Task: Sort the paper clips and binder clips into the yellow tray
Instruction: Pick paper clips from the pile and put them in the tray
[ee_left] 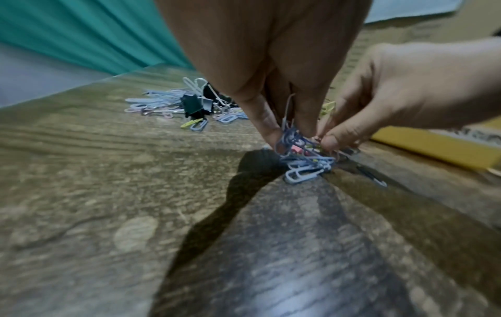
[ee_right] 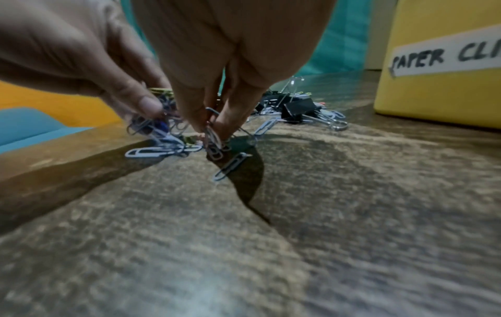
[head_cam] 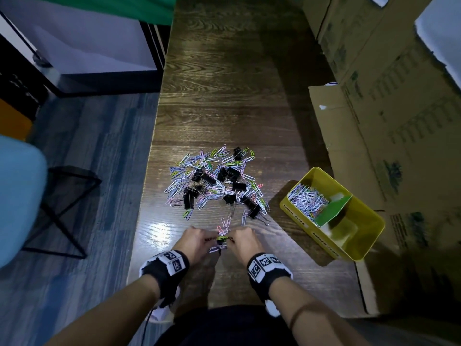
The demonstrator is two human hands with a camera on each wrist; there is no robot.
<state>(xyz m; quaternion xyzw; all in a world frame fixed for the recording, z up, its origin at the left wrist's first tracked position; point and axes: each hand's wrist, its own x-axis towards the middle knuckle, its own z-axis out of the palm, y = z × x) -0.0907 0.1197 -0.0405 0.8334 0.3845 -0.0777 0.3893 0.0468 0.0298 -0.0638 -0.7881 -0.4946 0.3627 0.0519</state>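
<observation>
A mixed heap of coloured paper clips [head_cam: 189, 168] and black binder clips [head_cam: 232, 174] lies mid-table. Close to the near edge, my left hand [head_cam: 197, 242] and right hand [head_cam: 243, 242] meet over a small bunch of paper clips [head_cam: 220, 242]. In the left wrist view my left fingertips [ee_left: 271, 134] pinch blue clips [ee_left: 306, 163] that trail onto the wood. In the right wrist view my right fingertips [ee_right: 200, 125] pinch a few clips [ee_right: 214, 148]. The yellow tray [head_cam: 361, 236] stands to the right; its far compartment holds many paper clips [head_cam: 308, 199].
A green card divider [head_cam: 334, 211] splits the tray; a label on its side reads "PAPER CLI" [ee_right: 444, 56]. Cardboard boxes [head_cam: 389, 101] line the table's right side. The table's left edge [head_cam: 147, 176] drops to the floor, with a blue chair [head_cam: 17, 196] beyond it.
</observation>
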